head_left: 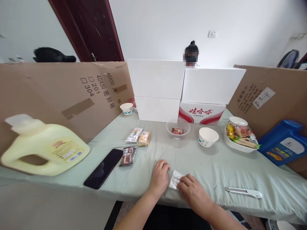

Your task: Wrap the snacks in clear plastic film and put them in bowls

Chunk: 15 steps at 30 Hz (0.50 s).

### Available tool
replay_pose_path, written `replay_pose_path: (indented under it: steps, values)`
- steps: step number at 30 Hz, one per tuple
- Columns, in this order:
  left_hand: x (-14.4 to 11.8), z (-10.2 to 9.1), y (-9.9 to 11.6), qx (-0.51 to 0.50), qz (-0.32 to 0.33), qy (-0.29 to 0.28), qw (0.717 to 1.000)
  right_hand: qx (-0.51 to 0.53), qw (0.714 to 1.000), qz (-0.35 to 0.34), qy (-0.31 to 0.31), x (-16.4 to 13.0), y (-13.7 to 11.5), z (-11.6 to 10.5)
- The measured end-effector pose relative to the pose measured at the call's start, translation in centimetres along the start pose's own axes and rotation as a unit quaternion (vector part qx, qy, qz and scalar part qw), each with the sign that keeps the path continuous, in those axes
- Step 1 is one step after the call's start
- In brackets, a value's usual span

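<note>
A small white crinkled packet (174,179) lies near the front edge of the table. My right hand (194,193) has its fingers bent over the packet's right side, with the fingertips gripping it. To the left of the packet, my left hand (160,176) rests on the tablecloth with its fingers curled together; I see nothing in it. Beyond my hands stands a clear plastic bowl (169,131) with a brown-red wrapped snack (177,131) inside. A brown cocoa snack packet (127,156) lies left of my left hand.
Left are a black phone (103,169), a white-and-red packet (134,135), an orange packet (144,138) and a yellow jug (69,150). Right are a paper bowl (208,137), a snack tray (241,147), a blue bottle (285,143) and a white utility knife (244,191). White boxes (157,80) stand behind.
</note>
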<state>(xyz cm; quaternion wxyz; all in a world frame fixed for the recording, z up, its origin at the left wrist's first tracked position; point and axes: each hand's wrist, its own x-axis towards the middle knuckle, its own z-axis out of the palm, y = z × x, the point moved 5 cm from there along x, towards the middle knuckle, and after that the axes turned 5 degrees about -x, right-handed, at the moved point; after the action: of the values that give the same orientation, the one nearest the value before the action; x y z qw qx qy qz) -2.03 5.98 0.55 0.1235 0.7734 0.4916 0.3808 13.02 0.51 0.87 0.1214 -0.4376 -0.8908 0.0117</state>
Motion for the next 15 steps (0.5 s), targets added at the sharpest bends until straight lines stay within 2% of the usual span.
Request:
replay_pose_path:
  steps: [2, 4, 7, 9, 12, 15]
  values:
    - [-0.1, 0.0, 0.0, -0.001, 0.013, 0.010, 1.000, -0.004, 1.000, 0.000, 0.000, 0.0, 1.7, -1.1]
    - [-0.1, 0.0, -0.1, 0.001, 0.022, 0.017, 1.000, -0.018, 0.999, 0.038, 0.033, 0.5, 4.9, -3.6]
    - [-0.3, 0.3, -0.3, 0.011, 0.023, 0.018, 1.000, -0.069, 0.977, 0.174, 0.100, 2.2, 12.5, -8.8]
    - [-0.3, 0.4, -0.4, 0.016, 0.020, 0.013, 1.000, -0.091, 0.964, 0.223, 0.115, 4.2, 17.6, -11.4]
    - [-0.3, 0.6, -0.5, 0.018, 0.018, 0.010, 1.000, -0.097, 0.954, 0.265, 0.103, 7.6, 23.7, -12.3]
    - [-0.3, 0.5, -0.4, 0.014, 0.014, 0.010, 1.000, -0.092, 0.942, 0.289, 0.144, 10.0, 26.9, -10.9]
